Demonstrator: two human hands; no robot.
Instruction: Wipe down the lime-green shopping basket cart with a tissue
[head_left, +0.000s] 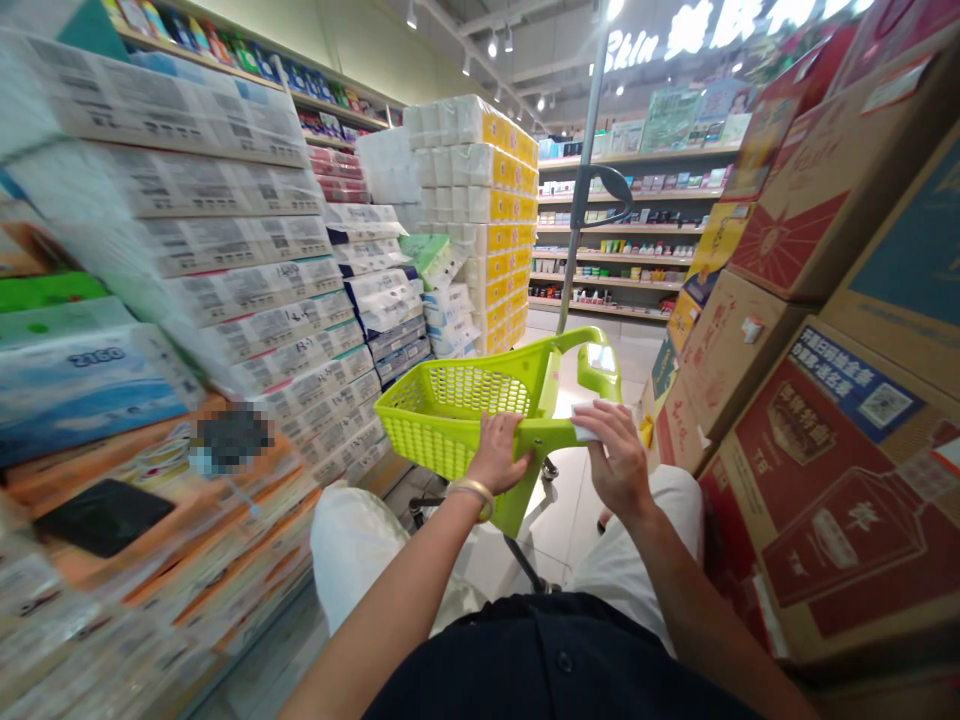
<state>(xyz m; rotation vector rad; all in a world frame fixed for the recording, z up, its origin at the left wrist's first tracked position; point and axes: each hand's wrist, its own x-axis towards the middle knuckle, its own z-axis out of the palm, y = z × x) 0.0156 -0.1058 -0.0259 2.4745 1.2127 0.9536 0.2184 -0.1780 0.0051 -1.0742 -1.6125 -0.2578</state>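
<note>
Lime-green cart basket (pixel 450 400) dead ahead in the aisle, just past the knees, riding a thin wheeled frame over the pale tiled floor (pixel 559 520). Left hand (pixel 499 452) clamped on the basket's rear rim, fingers curled over the edge; gold bangle (pixel 474 492) at the wrist. Right hand (pixel 619 462) closed on a small white wipe (pixel 583 427), pressed flat against the green arm below the looped handle (pixel 609 385). 2 hands apart, 1 each side of the arm. Basket: moulded plastic, perforated mesh walls, smooth rounded rim, glossy. Probably light and stiff with some flex in the walls; likely to roll or tip if pushed off-centre, so best held at the rim or handle, not the mesh. Wipe: soft, limp, folds under the fingers; wet or dry, cannot tell. Left side: stacked tissue packs (pixel 247 300) in slick printed film, blurred. Further back: tower of wrapped toilet rolls (pixel 480 170), white and yellow. Right side: printed cardboard cartons (pixel 825 480), matte, square-edged, close to the right elbow. Grey metal pole (pixel 585 170) rising behind the handle.
</note>
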